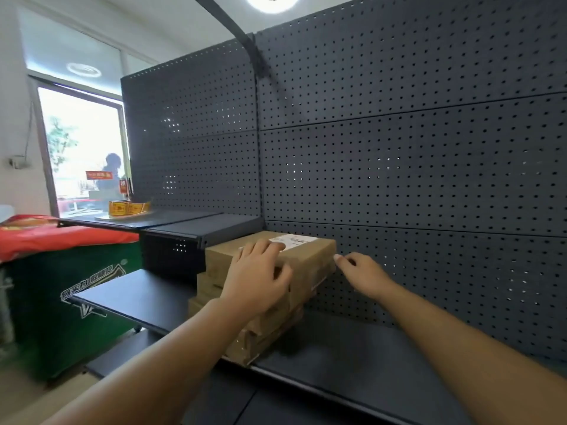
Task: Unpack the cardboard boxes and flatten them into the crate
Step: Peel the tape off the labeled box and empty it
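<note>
Step in hand: I judge this to be the very start, picking the top cardboard box off the stack; nothing looks opened or flattened yet.
Boxes, where: stacked on the dark shelf, hard against the pegboard back panel, in the corner below a higher shelf.
Left hand: lies on top of the uppermost box, fingers spread and mostly straight, tips reaching the white label; pressing or steadying, not gripping as far as I can see.
Right hand: just beside the box's right end, loosely curled, holding nothing; whether a fingertip touches the cardboard I cannot tell.
Next move, my reading: get the right hand round the far end, then lift or slide the top box clear without dragging those beneath.
Hidden: no crate in view that I can identify. A green container with a red cover stands to the left; its purpose is unclear.
Hard to make out: box count in the stack (several, edges blurred); label print illegible; sealing tape not discernible.
</note>
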Demonstrator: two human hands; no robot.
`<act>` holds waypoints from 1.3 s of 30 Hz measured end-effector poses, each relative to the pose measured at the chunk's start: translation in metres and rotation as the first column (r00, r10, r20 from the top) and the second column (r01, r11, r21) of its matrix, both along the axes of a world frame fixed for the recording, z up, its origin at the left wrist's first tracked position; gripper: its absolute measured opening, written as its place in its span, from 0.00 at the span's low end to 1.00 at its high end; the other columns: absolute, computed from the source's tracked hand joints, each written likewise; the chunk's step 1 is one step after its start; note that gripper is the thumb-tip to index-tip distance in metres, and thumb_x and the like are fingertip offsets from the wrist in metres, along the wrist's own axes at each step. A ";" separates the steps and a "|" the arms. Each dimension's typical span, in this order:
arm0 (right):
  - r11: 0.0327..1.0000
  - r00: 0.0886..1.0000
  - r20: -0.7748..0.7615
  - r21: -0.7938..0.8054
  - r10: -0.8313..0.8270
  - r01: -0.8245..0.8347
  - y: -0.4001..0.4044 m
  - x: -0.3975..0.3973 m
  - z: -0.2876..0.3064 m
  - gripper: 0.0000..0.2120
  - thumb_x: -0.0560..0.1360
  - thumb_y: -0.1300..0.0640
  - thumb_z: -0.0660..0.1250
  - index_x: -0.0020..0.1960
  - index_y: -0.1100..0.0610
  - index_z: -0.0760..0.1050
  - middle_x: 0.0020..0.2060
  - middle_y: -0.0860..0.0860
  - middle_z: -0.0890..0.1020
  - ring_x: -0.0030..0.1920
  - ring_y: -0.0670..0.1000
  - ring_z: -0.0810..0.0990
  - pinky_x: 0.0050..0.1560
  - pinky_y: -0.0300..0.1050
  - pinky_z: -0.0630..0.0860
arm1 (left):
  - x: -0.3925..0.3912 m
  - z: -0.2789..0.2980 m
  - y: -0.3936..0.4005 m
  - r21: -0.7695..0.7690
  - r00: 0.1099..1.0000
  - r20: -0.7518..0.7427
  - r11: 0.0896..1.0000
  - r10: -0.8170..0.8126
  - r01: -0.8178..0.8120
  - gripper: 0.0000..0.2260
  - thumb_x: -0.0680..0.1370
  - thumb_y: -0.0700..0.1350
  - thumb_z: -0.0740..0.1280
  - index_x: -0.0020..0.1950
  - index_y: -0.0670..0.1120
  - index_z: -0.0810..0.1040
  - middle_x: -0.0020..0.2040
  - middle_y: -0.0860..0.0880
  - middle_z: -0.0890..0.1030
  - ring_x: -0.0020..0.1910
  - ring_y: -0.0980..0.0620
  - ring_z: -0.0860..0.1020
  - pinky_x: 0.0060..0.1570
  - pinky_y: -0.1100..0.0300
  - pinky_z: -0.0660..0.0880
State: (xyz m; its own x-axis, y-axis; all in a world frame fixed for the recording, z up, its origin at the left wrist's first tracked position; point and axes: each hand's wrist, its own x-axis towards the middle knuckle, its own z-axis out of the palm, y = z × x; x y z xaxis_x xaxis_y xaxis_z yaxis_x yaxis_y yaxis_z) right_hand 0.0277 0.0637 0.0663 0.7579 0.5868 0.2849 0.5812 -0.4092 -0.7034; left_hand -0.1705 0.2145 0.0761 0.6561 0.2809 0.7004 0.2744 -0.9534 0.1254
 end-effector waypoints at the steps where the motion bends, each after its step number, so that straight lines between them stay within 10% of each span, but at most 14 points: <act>1: 1.000 0.999 -0.036 0.018 0.005 -0.004 0.010 -0.002 0.000 0.24 0.84 0.37 0.55 0.53 0.58 0.74 0.45 0.54 0.78 0.45 0.54 0.78 0.51 0.56 0.79 | -0.004 -0.002 0.009 -0.038 0.999 -0.011 0.999 0.035 -0.035 0.21 0.84 0.59 0.57 0.74 0.54 0.72 0.70 0.54 0.74 0.70 0.50 0.69 0.71 0.50 0.64; 10: 0.959 0.892 -0.448 0.225 -0.054 0.171 0.070 0.011 -0.007 0.39 0.78 0.30 0.59 0.77 0.56 0.61 0.69 0.58 0.73 0.65 0.62 0.75 0.60 0.61 0.79 | -0.015 -0.018 0.079 -0.513 0.957 -0.010 0.820 0.289 -0.253 0.27 0.84 0.65 0.51 0.75 0.49 0.67 0.76 0.43 0.63 0.74 0.38 0.63 0.73 0.39 0.65; 16: 0.918 0.800 -0.600 0.317 0.002 0.236 0.096 0.026 -0.003 0.38 0.81 0.38 0.62 0.81 0.60 0.58 0.73 0.59 0.71 0.70 0.62 0.72 0.71 0.59 0.71 | -0.002 -0.031 0.111 -0.880 0.917 0.154 0.474 0.367 -0.042 0.37 0.82 0.69 0.54 0.81 0.42 0.59 0.77 0.40 0.65 0.74 0.37 0.67 0.74 0.43 0.65; 32: 0.862 0.649 -0.746 0.421 0.151 0.283 0.100 0.039 -0.004 0.41 0.69 0.37 0.72 0.76 0.53 0.67 0.60 0.58 0.81 0.57 0.61 0.81 0.60 0.62 0.80 | 0.026 -0.007 0.128 -0.959 0.911 0.250 0.216 0.327 0.185 0.24 0.79 0.60 0.64 0.67 0.45 0.72 0.55 0.45 0.76 0.55 0.45 0.75 0.53 0.49 0.70; 39: 0.899 0.609 -0.757 0.409 0.237 0.158 0.061 0.031 0.012 0.23 0.77 0.39 0.70 0.62 0.54 0.79 0.52 0.60 0.86 0.53 0.62 0.85 0.58 0.61 0.81 | 0.024 0.016 0.103 -0.989 0.975 0.150 0.032 0.166 0.147 0.18 0.73 0.50 0.65 0.60 0.43 0.76 0.54 0.41 0.80 0.51 0.42 0.76 0.48 0.51 0.72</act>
